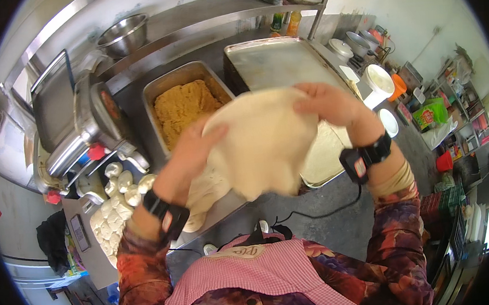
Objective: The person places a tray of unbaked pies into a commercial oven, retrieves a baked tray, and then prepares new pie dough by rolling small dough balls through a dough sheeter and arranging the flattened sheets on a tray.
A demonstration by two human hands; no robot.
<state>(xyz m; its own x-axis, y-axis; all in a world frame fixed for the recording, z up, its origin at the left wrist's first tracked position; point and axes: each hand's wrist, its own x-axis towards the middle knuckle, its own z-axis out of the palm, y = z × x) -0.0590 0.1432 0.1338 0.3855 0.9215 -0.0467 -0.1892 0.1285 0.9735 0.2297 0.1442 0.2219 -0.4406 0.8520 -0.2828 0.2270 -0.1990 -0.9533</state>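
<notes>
Dough fills the middle of my view: a thin, pale round sheet of dough [263, 142] held up in the air between both hands, above the front edge of a steel counter [225, 207]. My left hand [190, 150] grips its left rim, thumb laid over the front face and fingers hidden behind, so the hand is closed on the sheet. My right hand [332, 104] pinches the upper right rim from above, fingers curled over the edge, also clamped on it. The sheet hangs between the two grips and sags down and toward me, its lower edge blurred; it stretches widest from the lower left hand up to the higher right hand, and both hands touch it, neither nearer than the other. Each wrist wears a black band with a small device. Just below the sheet, a stack of flat dough rounds [205, 195] lies on the counter, and to its right sits a round pale disc on a tray [327, 152]. Behind the sheet stands a deep metal pan of crumbly tan filling [182, 106], with a large empty baking tray [281, 62] beside it to the right. Left of the counter are small dough balls [115, 209] and a metal press machine [78, 121]. A steel bowl [124, 35] rests on the shelf above.
</notes>
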